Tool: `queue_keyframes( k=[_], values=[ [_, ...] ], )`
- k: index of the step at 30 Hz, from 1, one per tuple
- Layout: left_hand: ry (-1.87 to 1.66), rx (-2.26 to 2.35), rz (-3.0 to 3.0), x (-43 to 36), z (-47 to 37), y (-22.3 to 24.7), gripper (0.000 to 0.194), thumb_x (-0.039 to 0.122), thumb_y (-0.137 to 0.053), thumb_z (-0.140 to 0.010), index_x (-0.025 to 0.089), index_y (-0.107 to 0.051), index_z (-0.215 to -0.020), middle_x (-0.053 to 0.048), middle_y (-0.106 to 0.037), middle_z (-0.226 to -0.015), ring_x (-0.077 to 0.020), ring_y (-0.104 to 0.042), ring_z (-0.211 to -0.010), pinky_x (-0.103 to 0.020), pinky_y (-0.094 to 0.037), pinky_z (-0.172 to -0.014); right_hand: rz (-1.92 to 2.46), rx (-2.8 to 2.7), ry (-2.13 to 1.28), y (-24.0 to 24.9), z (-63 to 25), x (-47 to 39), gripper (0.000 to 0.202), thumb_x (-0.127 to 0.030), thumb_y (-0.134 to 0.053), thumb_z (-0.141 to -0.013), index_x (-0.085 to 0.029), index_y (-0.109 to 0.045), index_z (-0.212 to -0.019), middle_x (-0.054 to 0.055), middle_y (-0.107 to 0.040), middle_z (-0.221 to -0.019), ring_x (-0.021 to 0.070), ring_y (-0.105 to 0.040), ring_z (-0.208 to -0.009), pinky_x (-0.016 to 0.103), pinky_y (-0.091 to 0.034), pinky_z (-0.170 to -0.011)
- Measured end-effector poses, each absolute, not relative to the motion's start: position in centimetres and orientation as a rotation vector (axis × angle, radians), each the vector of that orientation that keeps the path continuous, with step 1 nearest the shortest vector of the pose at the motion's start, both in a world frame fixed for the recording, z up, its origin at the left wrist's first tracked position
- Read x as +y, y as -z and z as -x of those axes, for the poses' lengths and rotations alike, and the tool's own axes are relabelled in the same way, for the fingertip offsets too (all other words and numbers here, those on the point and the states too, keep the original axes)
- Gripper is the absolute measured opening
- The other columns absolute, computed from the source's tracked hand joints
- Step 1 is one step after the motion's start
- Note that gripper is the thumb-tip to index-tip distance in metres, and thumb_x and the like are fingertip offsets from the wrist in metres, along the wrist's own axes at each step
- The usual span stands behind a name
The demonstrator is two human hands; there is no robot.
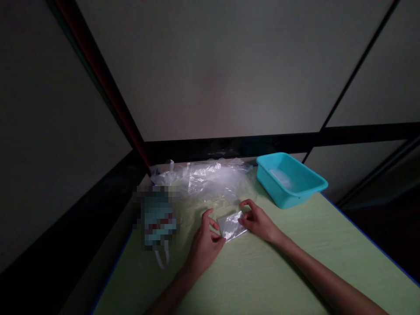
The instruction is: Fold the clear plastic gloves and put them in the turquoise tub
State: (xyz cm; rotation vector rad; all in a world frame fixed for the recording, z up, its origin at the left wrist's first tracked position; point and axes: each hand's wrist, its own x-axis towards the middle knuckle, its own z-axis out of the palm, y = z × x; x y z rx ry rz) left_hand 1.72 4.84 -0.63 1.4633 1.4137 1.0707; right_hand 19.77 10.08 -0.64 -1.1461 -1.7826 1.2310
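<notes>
A small, flat packet in shiny clear plastic lies between my hands, low over or on the pale green table. My left hand has its thumb at the packet's near left corner, with the fingers curled beside the left edge. At the right edge, my right hand pinches the packet, its index finger bent above it. What is inside the plastic, whitish or silvery, is too unclear to name.
Crumpled clear plastic bags spread along the back of the table. A turquoise basin at the back right holds a pale packet. On the left lies a pixelated, teal item with a white strap. Cabinet panels stand behind.
</notes>
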Motion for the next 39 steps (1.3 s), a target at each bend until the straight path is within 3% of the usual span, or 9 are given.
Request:
queue_keyframes(
  k=[5, 9, 13, 16, 22, 28, 32, 35, 39],
  values=[
    [-1.040, 1.424, -1.425, 5.2, -1.6, 0.3, 0.063, 0.001, -0.053, -0.062, 0.026, -0.026, -0.113, 0.007, -0.041, -0.082, -0.0046, -0.055, -0.051, -0.017, -0.041, -0.049, 1.188, -1.848, -1.004, 0.7, -19.8, 10.1, 0.030, -0.024, -0.047, -0.075, -0.019, -0.035, -0.102, -0.006, -0.052, -0.058, 0.0113, -0.048, -0.047, 0.021, -0.037, -0.044],
    [-1.018, 1.436, -1.392, 5.5, -1.6, 0.3, 0.060, 0.001, -0.055, -0.060, 0.025, -0.029, -0.109, 0.008, -0.041, -0.081, -0.0052, -0.057, -0.051, -0.017, -0.042, -0.048, 1.200, -1.936, -0.741, -0.3, -20.3, 9.2, 0.025, -0.024, -0.043, -0.082, -0.017, -0.040, -0.106, 0.010, -0.059, -0.096, 0.0182, -0.057, -0.075, 0.034, -0.046, -0.067],
    [-1.015, 1.461, -1.352, 5.9, -1.5, 0.3, 0.058, -0.001, -0.057, -0.058, 0.023, -0.033, -0.105, 0.008, -0.041, -0.079, -0.0061, -0.057, -0.052, -0.017, -0.044, -0.050, 1.078, -2.177, -0.620, -1.1, -20.1, 7.5, 0.032, -0.029, -0.048, -0.083, -0.016, -0.051, -0.112, 0.013, -0.052, -0.120, 0.0242, -0.046, -0.111, 0.041, -0.034, -0.096],
    [-1.003, 1.471, -1.333, 6.1, -1.4, 0.2, 0.057, -0.004, -0.058, -0.059, 0.022, -0.036, -0.105, 0.008, -0.043, -0.079, -0.0063, -0.056, -0.053, -0.018, -0.045, -0.052, 1.014, -2.483, -0.393, -1.0, -19.4, 6.5, 0.050, -0.036, -0.044, -0.086, -0.010, -0.040, -0.128, 0.015, -0.033, -0.137, 0.0257, -0.030, -0.126, 0.043, -0.024, -0.104],
    [-0.926, 1.492, -1.378, 6.6, -1.1, 0.2, 0.024, 0.024, -0.050, -0.086, 0.014, -0.049, -0.108, -0.004, -0.057, -0.094, -0.0118, -0.057, -0.068, -0.027, -0.050, -0.057, 1.074, -2.710, -0.085, 0.1, -18.6, 6.1, 0.068, -0.051, -0.031, -0.088, -0.003, -0.025, -0.135, 0.020, -0.022, -0.141, 0.0262, -0.015, -0.131, 0.047, -0.019, -0.105],
    [-0.994, 1.560, -1.547, 6.5, -0.9, 0.5, 0.040, 0.005, -0.056, -0.066, 0.020, -0.044, -0.102, 0.006, -0.049, -0.078, -0.0066, -0.054, -0.048, -0.020, -0.046, -0.049, 1.101, -2.718, -0.074, 0.1, -18.7, 6.0, 0.069, -0.051, -0.029, -0.089, -0.001, -0.024, -0.135, 0.021, -0.021, -0.140, 0.0268, -0.016, -0.131, 0.046, -0.020, -0.105],
    [-1.068, 1.607, -1.783, 4.8, -1.6, 0.0, 0.031, 0.012, -0.051, -0.071, 0.019, -0.050, -0.100, -0.004, -0.054, -0.098, -0.0194, -0.058, -0.087, -0.034, -0.047, -0.079, 1.110, -2.720, -0.053, -0.4, -18.7, 6.1, 0.056, -0.035, -0.030, -0.091, -0.003, -0.022, -0.136, 0.018, -0.020, -0.141, 0.0246, -0.013, -0.132, 0.045, -0.019, -0.106],
    [-0.965, 1.518, -2.101, 3.6, -2.1, -0.4, 0.040, 0.022, -0.050, -0.077, 0.018, -0.047, -0.117, -0.010, -0.047, -0.126, -0.0249, -0.041, -0.119, -0.040, -0.031, -0.100, 1.120, -2.702, -0.041, -0.4, -18.8, 6.3, 0.054, -0.026, -0.032, -0.089, -0.003, -0.022, -0.136, 0.017, -0.018, -0.142, 0.0239, -0.011, -0.132, 0.044, -0.019, -0.106],
    [-0.531, 1.461, -2.703, 2.9, -2.0, -0.1, 0.058, 0.039, -0.037, -0.087, 0.010, -0.023, -0.136, -0.012, -0.026, -0.142, -0.0236, -0.020, -0.131, -0.042, -0.018, -0.106, 1.111, -2.726, -0.030, 0.0, -19.0, 6.5, 0.055, -0.024, -0.033, -0.087, -0.003, -0.020, -0.137, 0.016, -0.015, -0.143, 0.0244, -0.010, -0.132, 0.044, -0.018, -0.106]
  ],
)
